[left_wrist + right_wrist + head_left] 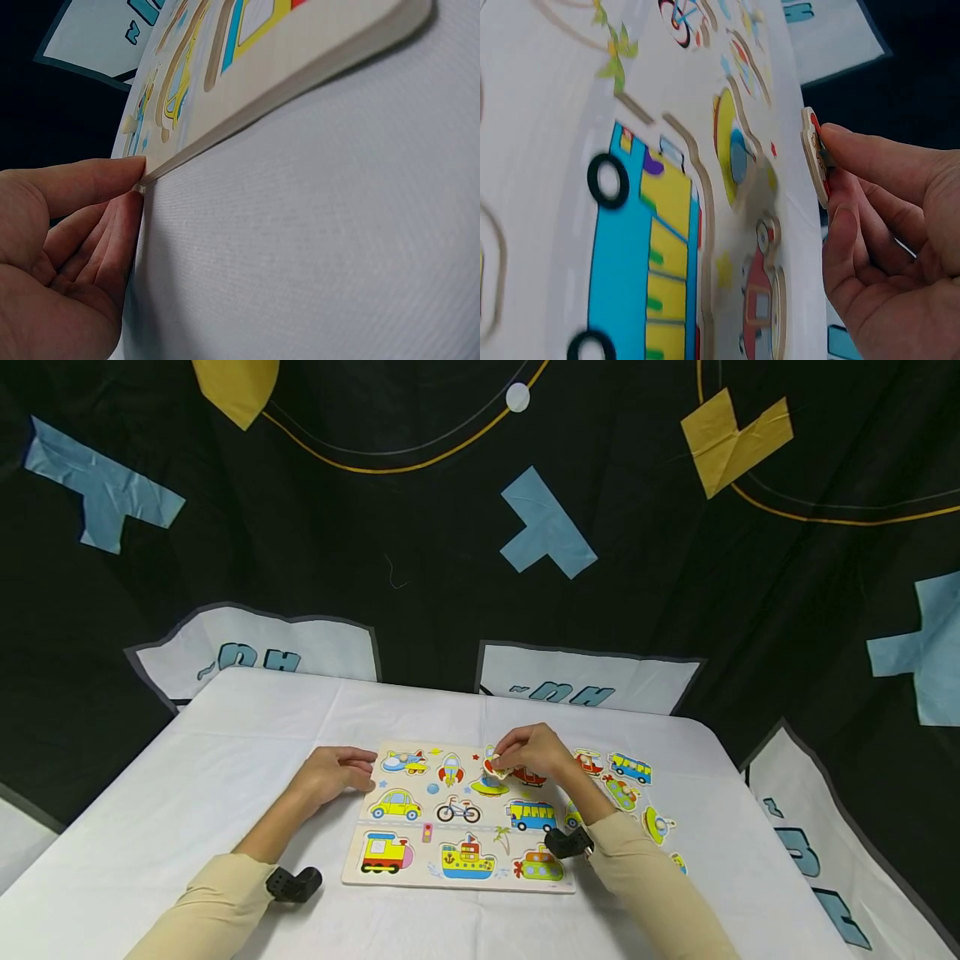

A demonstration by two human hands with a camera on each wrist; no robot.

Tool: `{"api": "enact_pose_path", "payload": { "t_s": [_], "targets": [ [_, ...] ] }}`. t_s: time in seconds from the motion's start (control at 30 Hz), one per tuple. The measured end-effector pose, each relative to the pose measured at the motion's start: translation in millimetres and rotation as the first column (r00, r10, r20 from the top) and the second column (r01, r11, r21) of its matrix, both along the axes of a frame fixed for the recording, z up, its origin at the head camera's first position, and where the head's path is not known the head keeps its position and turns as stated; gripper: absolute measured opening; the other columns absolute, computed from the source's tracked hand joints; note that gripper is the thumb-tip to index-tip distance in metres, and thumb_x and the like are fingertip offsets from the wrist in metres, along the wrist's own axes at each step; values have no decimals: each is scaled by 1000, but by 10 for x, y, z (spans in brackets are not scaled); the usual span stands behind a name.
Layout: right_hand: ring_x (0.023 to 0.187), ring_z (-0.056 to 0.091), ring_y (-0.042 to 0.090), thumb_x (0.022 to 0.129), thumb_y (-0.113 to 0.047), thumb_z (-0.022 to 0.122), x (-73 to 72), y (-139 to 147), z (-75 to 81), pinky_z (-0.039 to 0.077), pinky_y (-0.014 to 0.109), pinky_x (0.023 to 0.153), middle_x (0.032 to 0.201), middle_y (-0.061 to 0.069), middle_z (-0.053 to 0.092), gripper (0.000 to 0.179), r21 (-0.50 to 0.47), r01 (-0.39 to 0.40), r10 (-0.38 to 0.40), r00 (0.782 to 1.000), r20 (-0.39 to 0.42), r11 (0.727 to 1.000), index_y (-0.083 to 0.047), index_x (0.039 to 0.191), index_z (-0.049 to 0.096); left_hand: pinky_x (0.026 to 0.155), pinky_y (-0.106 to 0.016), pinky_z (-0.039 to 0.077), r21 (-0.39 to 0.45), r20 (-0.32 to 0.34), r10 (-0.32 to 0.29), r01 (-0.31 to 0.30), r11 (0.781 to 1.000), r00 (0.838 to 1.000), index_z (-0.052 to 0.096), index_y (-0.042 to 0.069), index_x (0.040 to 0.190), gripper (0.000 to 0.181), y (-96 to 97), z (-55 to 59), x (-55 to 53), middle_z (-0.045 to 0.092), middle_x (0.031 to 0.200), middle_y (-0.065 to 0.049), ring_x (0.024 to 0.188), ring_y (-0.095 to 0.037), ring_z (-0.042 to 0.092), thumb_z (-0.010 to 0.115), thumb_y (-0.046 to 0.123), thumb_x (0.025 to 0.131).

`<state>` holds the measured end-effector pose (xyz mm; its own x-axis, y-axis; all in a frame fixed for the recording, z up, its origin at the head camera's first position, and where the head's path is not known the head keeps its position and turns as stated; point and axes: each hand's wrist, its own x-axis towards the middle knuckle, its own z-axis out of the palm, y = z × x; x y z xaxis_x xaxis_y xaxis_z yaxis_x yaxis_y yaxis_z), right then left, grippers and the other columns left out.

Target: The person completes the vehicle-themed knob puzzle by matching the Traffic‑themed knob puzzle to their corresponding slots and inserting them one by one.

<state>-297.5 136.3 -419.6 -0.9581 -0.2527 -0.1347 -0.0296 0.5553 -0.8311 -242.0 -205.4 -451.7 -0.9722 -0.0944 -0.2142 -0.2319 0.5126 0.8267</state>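
Observation:
A wooden vehicle puzzle board [408, 828] lies on the table, its recesses printed with a car, bicycle, bus, train, ship and others. At its upper left edge, my left hand [336, 773] grips the rim; the left wrist view has my left fingertips [135, 166] right at the board's edge [247, 118]. My right hand [536, 749] pinches a small wooden puzzle piece [497, 767] with red on its face, its picture mostly hidden by the fingers. In the right wrist view this piece [812, 157] stands tilted above the board, near the flying saucer picture [726, 142].
Loose puzzle pieces lie right of the board, among them a helicopter [588, 762], a bus [630, 768], a submarine [622, 793] and a flying saucer [657, 825]. My right forearm covers some of them. A white cloth [247, 735] covers the table; a black curtain [420, 543] hangs behind.

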Motion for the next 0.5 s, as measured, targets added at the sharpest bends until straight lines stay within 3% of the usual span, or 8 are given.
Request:
{"api": "enact_pose_path", "payload": {
  "t_s": [0.5],
  "targets": [
    [74, 60, 15, 77, -26, 89, -47, -310, -120, 43, 26, 65, 78, -3, 75, 21, 5, -7, 7, 1000, -29, 1000, -13, 88, 76, 88, -40, 48, -7, 1, 0, 0, 1000, 1000, 67, 4, 129, 55, 5, 22, 6, 74, 102, -8, 97, -23, 62, 83, 15, 78]
  ]
}}
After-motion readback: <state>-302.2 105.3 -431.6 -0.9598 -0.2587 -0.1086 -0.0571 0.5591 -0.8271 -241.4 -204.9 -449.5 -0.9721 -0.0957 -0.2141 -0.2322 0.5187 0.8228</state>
